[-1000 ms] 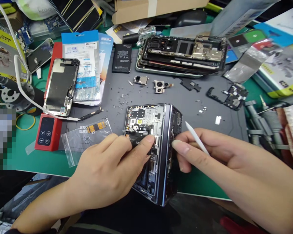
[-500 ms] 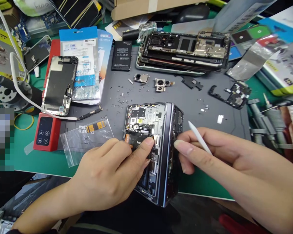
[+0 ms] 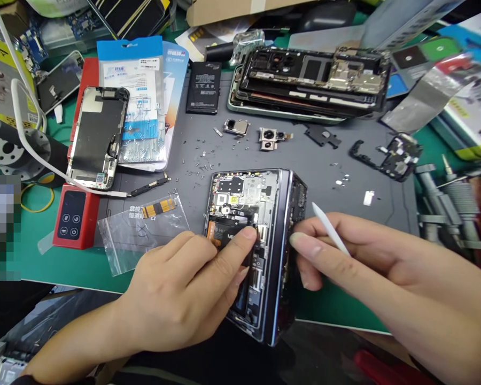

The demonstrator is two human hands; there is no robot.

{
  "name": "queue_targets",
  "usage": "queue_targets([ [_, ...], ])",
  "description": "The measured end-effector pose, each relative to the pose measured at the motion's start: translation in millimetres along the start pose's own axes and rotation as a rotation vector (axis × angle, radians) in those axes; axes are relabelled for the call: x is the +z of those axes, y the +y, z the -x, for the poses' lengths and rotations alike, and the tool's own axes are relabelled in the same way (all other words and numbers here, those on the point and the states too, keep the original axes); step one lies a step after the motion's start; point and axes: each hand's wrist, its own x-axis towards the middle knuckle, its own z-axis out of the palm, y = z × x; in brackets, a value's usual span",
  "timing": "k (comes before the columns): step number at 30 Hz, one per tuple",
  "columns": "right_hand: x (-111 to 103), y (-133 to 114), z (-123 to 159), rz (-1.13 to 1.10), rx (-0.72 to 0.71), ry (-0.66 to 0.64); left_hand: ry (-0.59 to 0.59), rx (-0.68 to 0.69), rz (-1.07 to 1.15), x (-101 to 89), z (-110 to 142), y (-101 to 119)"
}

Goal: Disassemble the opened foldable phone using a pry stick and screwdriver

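Observation:
An opened foldable phone (image 3: pixel 260 214) stands half folded on the grey work mat (image 3: pixel 304 166), its circuit boards and black battery (image 3: pixel 224 231) exposed. My left hand (image 3: pixel 188 289) lies on the phone's near half, fingers pressing on the battery. My right hand (image 3: pixel 369 272) rests against the phone's right side, its fingertips at the hinge edge, and it holds a thin white pry stick (image 3: pixel 329 227) pointing up and away.
On the mat lie loose screws (image 3: pixel 198 166), two camera modules (image 3: pixel 270 137), black brackets (image 3: pixel 388 155), a spare battery (image 3: pixel 203 86) and a stack of opened phones (image 3: pixel 312 80). At left are a phone screen (image 3: pixel 98 136), a red device (image 3: pixel 70 216), a plastic bag (image 3: pixel 144 227) and a white cable (image 3: pixel 20 117).
The view has drifted slightly, so everything sits a little more to the right. My left fingers have slid a bit further onto the battery. The right hand holds its place.

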Motion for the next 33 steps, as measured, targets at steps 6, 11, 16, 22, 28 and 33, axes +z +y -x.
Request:
queue_targets([
  [6,0,1,2,-0.038,0.024,-0.020,-0.041,0.001,0.019,1.0,1,4],
  [11,5,1,1,-0.003,0.159,0.057,-0.057,0.028,0.006,-0.2,-4,4],
  [16,13,-9,-10,0.019,0.203,0.146,-0.103,0.048,-0.006,-4.6,-6,6],
  [22,5,-3,3,0.007,0.241,0.117,-0.149,0.037,0.018,-6.6,-2,9],
  [28,-10,6,14,-0.033,0.210,-0.019,-0.157,0.060,0.043,-9.2,0,12],
  [33,-6,-3,5,-0.007,0.114,-0.017,-0.158,0.065,0.034,-8.6,0,12],
])
